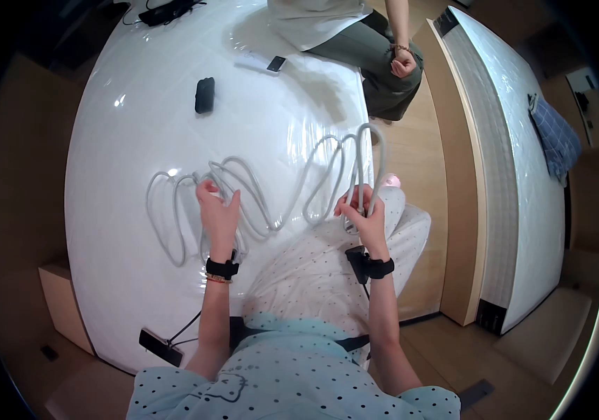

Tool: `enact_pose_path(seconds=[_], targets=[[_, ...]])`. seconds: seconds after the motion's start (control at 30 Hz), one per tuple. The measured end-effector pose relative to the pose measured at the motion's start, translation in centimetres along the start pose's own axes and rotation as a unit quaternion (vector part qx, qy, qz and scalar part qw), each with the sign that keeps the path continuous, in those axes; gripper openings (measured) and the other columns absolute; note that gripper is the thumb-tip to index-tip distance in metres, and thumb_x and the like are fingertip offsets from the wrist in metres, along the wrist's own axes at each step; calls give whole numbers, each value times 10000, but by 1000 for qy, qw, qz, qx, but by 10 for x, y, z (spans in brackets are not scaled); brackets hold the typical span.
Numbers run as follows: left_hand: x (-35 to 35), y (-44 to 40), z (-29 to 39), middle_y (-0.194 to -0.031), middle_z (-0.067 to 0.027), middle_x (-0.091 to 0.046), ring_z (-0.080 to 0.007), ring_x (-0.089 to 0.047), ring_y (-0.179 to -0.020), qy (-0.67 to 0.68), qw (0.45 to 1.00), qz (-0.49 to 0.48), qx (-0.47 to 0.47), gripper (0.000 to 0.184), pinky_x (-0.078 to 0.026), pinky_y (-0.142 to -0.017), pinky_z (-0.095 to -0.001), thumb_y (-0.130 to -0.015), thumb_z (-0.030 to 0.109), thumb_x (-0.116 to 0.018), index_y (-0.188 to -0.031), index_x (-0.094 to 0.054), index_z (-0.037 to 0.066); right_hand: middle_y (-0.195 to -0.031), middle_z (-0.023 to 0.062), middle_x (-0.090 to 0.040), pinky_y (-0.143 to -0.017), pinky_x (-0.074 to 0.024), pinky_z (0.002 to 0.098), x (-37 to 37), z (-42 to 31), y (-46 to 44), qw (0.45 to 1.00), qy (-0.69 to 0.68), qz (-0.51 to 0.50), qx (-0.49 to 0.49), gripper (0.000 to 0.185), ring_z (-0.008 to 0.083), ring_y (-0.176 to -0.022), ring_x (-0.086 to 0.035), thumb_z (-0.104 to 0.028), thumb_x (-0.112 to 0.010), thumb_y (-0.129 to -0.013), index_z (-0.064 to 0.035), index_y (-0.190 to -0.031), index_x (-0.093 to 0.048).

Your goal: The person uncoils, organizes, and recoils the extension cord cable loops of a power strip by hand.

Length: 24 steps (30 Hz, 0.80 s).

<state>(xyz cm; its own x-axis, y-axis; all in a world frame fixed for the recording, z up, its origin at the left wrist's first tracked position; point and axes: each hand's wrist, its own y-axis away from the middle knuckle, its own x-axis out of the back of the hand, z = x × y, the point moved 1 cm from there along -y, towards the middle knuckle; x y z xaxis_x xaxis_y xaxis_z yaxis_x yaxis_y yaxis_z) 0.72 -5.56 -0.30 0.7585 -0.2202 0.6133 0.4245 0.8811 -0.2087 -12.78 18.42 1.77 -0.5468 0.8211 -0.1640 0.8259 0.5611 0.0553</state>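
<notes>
A long grey cable (251, 204) runs in loose loops across the white plastic-covered mattress (124, 150) and over to my lap. My left hand (219, 213) has its fingers curled at the place where several loops gather, its thumb standing apart. More loops fan out on both sides of that hand. My right hand (367, 218) is closed around a bunch of cable loops above my knee, and those loops rise past its fingers. A small part of the cable under the right fingers is hidden. Each wrist wears a black strap.
A black case (204, 95) and a phone (276, 64) lie on the mattress, with dark gear (166, 12) at the far corner. Another person (345, 42) sits on the far edge. A black device (160, 347) lies near my left side. A second mattress (506, 140) holds a blue checked cloth (555, 136).
</notes>
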Motion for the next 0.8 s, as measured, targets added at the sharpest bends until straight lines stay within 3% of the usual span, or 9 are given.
enact_pose_path(seconds=[0.1,0.17,0.23,0.33,0.43,0.53,0.63,0.73,0.8], targets=[[-9,9,21,-820,-54,-585,-146,-573,-668,58,995,-44,-67,333,-456,-582,-267,-734,118,-711,-999,-526,39,-730,68,-595,-579,-482,256,0,-18,4,997,-3,-74,-21,148,145,-637,-610,36,-625,-757,-1,-850,-517],[-27,28,19,-913,-72,-576,-144,-574,-746,160,950,-267,-9,408,-459,-639,-257,-724,117,-721,-1056,-498,37,-711,62,-589,-561,-488,261,-5,-27,7,995,-25,-94,-37,209,152,-617,-616,41,-651,-708,3,-870,-526],[-36,49,49,-944,-104,-573,-181,-569,-797,204,886,-414,52,390,-464,-699,-294,-734,143,-714,-1032,-499,12,-718,62,-591,-557,-483,252,-10,-37,9,992,-33,-113,-48,234,146,-618,-612,37,-666,-684,3,-874,-533],[-65,75,65,-866,-111,-621,-225,-602,-790,117,968,-161,-149,317,-472,-723,-327,-753,182,-710,-969,-550,14,-728,60,-588,-533,-460,237,-11,-37,13,988,-51,-142,-42,235,136,-607,-603,23,-678,-675,1,-864,-540],[-78,76,62,-827,-119,-636,-274,-616,-786,122,963,-164,-175,301,-473,-740,-359,-765,218,-704,-940,-579,7,-710,51,-578,-513,-450,233,-14,-40,14,982,-88,-162,-45,236,129,-587,-595,25,-676,-676,7,-870,-544],[-86,71,50,-819,-97,-626,-210,-593,-716,233,900,-363,-65,328,-479,-674,-330,-778,221,-693,-971,-573,-15,-692,51,-572,-492,-445,230,-15,-39,15,980,-106,-162,-39,224,126,-569,-589,22,-673,-686,8,-864,-538],[-79,64,40,-750,-47,-586,-122,-526,-628,234,882,-403,66,253,-468,-580,-300,-834,218,-643,-905,-575,-16,-677,53,-572,-473,-438,222,-11,-43,11,991,-64,-118,-22,199,121,-539,-578,17,-673,-707,3,-837,-523],[-43,51,51,-813,-12,-598,-77,-526,-658,302,895,-246,217,174,-448,-566,-223,-900,175,-554,-876,-575,4,-657,48,-574,-456,-426,211,0,-36,7,997,-64,-51,-2,175,111,-493,-554,19,-668,-737,-11,-796,-506],[-45,45,35,-787,-9,-571,-74,-494,-642,376,875,-217,214,180,-444,-581,-231,-909,190,-541,-821,-554,35,-642,45,-568,-440,-415,213,6,-37,8,997,-59,-56,2,173,111,-477,-548,15,-666,-744,-14,-795,-503]])
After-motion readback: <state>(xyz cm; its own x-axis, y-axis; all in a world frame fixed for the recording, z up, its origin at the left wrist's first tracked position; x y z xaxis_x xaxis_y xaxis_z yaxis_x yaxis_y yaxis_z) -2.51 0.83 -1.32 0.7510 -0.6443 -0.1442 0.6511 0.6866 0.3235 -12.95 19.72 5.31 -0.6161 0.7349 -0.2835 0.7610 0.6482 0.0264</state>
